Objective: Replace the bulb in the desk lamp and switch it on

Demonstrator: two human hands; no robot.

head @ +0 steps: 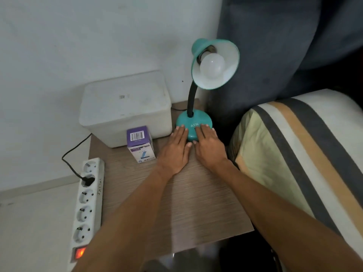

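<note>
A teal desk lamp (196, 118) with a black gooseneck stands at the back of a wooden bedside table (176, 203). Its shade (225, 61) tilts toward me with a white bulb (212, 65) screwed in, unlit. My left hand (175, 150) lies flat, palm down, fingertips on the left front of the lamp's round base. My right hand (209, 146) lies flat beside it, fingers resting on the right front of the base. Neither hand holds anything. A purple and white bulb box (140, 144) stands upright just left of my left hand.
A white plastic container (125, 108) sits at the back left of the table. A white power strip (87, 205) leans along the table's left edge, its red switch (79, 252) glowing, the lamp's black plug (88, 180) in its second socket. A striped pillow (294, 154) lies to the right.
</note>
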